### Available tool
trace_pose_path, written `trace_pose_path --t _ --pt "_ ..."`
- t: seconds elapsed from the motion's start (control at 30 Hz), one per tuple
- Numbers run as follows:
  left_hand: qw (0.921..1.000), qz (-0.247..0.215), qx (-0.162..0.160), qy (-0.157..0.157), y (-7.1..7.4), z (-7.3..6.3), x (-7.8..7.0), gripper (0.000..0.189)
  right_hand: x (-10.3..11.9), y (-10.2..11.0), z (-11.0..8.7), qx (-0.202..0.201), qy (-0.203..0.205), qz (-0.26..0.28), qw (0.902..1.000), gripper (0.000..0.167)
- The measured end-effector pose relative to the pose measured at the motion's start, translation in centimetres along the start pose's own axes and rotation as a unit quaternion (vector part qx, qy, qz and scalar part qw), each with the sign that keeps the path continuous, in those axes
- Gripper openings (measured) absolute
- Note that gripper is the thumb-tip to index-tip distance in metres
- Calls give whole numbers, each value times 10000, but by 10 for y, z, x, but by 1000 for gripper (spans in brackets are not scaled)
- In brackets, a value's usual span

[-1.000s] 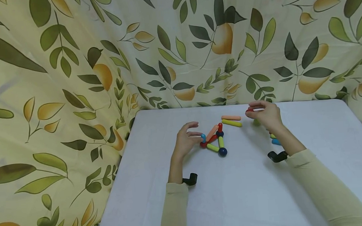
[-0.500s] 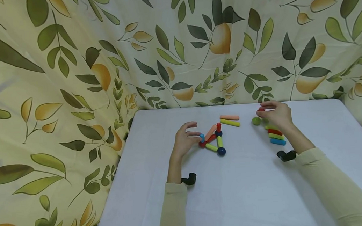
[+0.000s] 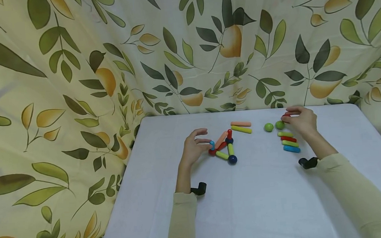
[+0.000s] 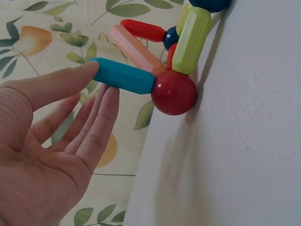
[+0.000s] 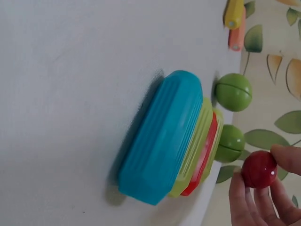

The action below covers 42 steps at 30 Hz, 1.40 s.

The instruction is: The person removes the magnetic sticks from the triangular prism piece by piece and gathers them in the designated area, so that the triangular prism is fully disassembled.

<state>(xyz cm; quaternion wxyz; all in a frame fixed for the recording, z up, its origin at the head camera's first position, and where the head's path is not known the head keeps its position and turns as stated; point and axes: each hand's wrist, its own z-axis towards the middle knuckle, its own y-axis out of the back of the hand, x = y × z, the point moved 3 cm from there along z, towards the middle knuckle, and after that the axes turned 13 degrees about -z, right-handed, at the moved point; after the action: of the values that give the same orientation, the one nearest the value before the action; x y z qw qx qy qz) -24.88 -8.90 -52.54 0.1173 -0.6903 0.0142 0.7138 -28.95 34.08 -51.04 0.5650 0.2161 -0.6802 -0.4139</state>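
Note:
My left hand [image 3: 194, 148] pinches a blue magnetic stick [image 4: 124, 76] between thumb and fingertips. Its far end sits on a red ball [image 4: 174, 92], one corner of a triangle of sticks and balls. Dark blue balls [image 3: 232, 159] form the other corners. A short red stick [image 3: 229, 134] stands up from the back one, and a salmon stick [image 4: 136, 49] rises at a slant from the red ball. Over at the right, my right hand [image 3: 303, 120] holds a loose red ball [image 5: 259, 169] by its fingertips, raised beside two green balls [image 5: 233, 92].
In front of the green balls lies a row of loose sticks, with a blue stick [image 5: 162, 136] nearest me. A yellow stick [image 3: 241, 129] and a salmon stick [image 3: 240, 124] lie behind the triangle. A patterned curtain [image 3: 186, 60] hangs at the table's back edge.
My right hand has moved to the right with the red ball, uncovering the green balls and the row of sticks. My left hand stays on the blue stick.

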Motion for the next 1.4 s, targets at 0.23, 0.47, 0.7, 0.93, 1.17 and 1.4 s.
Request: trace_pose_path --t 0.23,0.47,0.7,0.93,1.17,1.4 --pt "10000 -65 23 -16 0 -1 0 59 -12 0 7 57 -255 -90 9996 52" --pt "9999 -93 55 -68 0 0 1 57 -22 -3 10 419 -410 -403 9975 51" --pt "10000 -68 33 -1 1 0 2 58 -24 -6 12 685 -467 -399 9958 52" --pt "10000 -57 37 35 2 0 2 58 -24 -8 13 814 -292 -398 9955 52" --pt "9999 -110 92 14 2 -1 2 57 -21 -5 9 824 -214 -248 9961 53" --pt "9999 -42 105 38 -1 1 0 56 -7 2 4 485 -261 -80 9985 51"
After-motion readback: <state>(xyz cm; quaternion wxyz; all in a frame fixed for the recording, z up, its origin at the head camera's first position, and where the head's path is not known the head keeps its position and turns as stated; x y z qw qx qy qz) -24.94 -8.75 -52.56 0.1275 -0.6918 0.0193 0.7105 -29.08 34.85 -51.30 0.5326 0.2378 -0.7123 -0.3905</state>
